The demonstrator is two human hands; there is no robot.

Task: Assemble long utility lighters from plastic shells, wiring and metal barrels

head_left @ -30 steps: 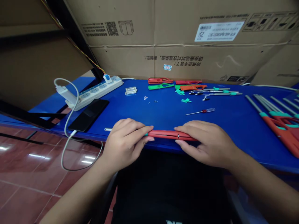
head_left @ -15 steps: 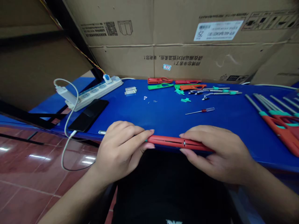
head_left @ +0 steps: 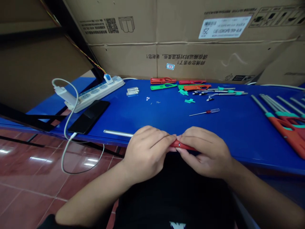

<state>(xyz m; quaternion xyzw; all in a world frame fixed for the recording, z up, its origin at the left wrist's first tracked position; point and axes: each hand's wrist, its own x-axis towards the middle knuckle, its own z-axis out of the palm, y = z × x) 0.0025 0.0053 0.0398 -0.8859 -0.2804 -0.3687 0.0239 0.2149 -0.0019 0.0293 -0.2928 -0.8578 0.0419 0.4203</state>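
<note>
A red long-reach lighter (head_left: 187, 146) lies level between my two hands above the table's front edge. Its metal tube (head_left: 118, 133) sticks out to the left past my left hand (head_left: 149, 151), whose fingers are closed round the body. My right hand (head_left: 206, 151) pinches the body farther right, thumb below and fingers on top. The fingertips of both hands nearly meet, close to a small pale part in the seam. Most of the body is hidden by my hands. Beyond them lies a screwdriver (head_left: 205, 112) with a clear and red handle.
Red, green and orange casing halves (head_left: 164, 86) lie at the back, near metal tubes with wires (head_left: 226, 92) and teal pieces (head_left: 190, 100). Lighters (head_left: 281, 127) lie at right. A power strip (head_left: 95, 93) and phone (head_left: 90, 117) are at left. Cardboard (head_left: 133, 60) stands behind.
My left hand has slid right along the lighter, closer to my right hand, baring more of the tube. My right hand has shifted slightly left. The gap in the casing seam looks narrower.
</note>
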